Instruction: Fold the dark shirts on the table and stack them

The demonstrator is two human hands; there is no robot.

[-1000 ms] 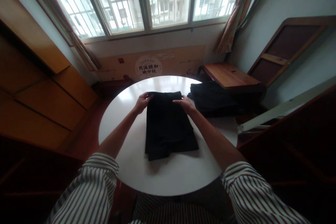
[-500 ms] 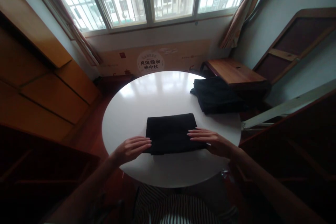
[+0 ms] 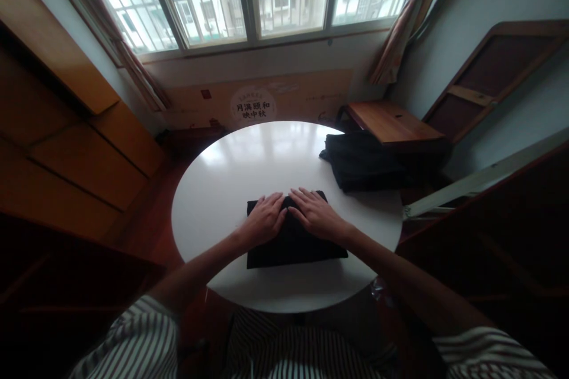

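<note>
A black folded cloth, perhaps a garment, lies flat as a rough rectangle near the front of the white oval table. My left hand rests palm down on its upper left part, fingers stretched out toward the far edge. Beside it, my right hand lies flat on the upper right part of the same cloth. The two hands are close together, thumbs almost meeting. Neither hand grips the cloth, and their palms hide much of its far half.
A second pile of black cloth sits at the table's right rear edge. Behind it stands a low wooden table. Orange-brown cabinets line the left side, and a barred window is at the back.
Both hands have moved inward and away from me, from the cloth's left and right sides onto its far half. The cloth stays in about the same place.
</note>
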